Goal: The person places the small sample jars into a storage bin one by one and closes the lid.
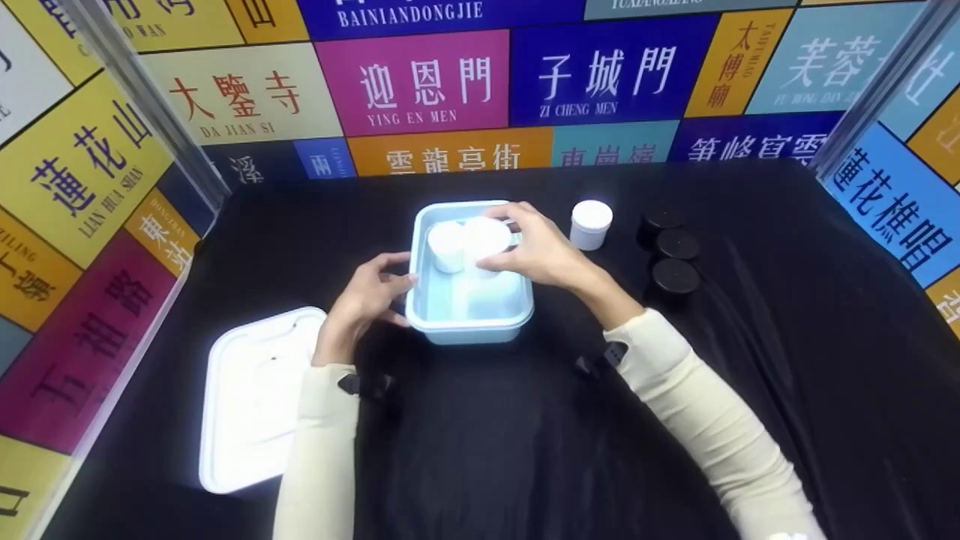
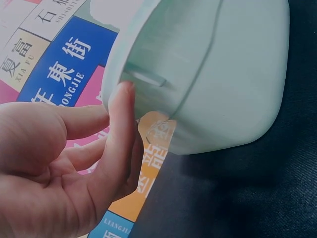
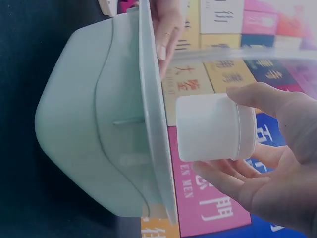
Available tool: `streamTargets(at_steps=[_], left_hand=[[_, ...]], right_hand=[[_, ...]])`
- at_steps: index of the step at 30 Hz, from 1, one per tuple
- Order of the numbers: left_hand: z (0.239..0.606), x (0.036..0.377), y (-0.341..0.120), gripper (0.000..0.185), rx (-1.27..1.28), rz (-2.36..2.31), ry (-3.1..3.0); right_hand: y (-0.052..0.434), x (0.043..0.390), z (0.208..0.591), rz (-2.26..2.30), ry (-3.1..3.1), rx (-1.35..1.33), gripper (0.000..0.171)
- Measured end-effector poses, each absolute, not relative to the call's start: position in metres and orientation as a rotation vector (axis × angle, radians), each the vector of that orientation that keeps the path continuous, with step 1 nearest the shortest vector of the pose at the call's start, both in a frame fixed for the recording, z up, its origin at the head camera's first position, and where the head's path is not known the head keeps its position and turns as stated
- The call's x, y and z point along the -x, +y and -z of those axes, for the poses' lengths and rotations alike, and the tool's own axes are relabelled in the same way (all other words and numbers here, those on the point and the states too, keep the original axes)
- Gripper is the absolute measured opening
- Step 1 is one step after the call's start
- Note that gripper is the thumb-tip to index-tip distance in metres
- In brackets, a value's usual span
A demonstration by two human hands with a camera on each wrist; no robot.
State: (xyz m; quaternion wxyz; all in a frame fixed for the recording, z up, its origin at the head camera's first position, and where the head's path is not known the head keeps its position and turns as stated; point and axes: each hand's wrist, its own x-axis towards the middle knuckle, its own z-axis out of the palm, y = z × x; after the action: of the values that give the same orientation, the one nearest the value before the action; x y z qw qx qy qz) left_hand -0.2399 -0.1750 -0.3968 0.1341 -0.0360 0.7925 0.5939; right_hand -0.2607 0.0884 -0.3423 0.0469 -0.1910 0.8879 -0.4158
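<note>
A pale blue-green plastic storage box [image 1: 469, 336] stands on the black cloth. My left hand [image 1: 367, 292] is at its left side; in the left wrist view the thumb reaches the rim and the fingertips [image 2: 124, 94] lie on the outer wall just under it. My right hand [image 1: 536, 247] grips a white lidded jar [image 3: 208, 128] by its lid end, thumb on one side and fingers on the other. In the right wrist view that jar is just above the rim, over the box. A second white jar [image 1: 448, 251] stands inside the box.
A white box lid [image 1: 251, 405] lies at the left, partly under the left forearm. Another white jar [image 1: 591, 225] stands right of the box. Several round black containers [image 1: 675, 276] are grouped farther right. Panels with printed characters [image 1: 424, 86] line the back and sides.
</note>
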Motion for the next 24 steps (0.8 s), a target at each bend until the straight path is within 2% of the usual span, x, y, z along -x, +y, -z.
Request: streamTargets(at_steps=[9,17,24], left_hand=[[0.399,0.240,-0.175,0.050,0.113,-1.733,2.292],[0.399,0.239,-0.175,0.050,0.114,-1.746,2.272],[0.396,0.240,-0.175,0.050,0.109,-1.734,2.271]], right_hand=[[0.065,0.270,0.352,1.133,2.672,0.722,0.068],[0.049,0.281,0.369,1.031,2.681,0.685,0.072],[0.039,0.283,0.371,0.979,2.677,0.689,0.068]])
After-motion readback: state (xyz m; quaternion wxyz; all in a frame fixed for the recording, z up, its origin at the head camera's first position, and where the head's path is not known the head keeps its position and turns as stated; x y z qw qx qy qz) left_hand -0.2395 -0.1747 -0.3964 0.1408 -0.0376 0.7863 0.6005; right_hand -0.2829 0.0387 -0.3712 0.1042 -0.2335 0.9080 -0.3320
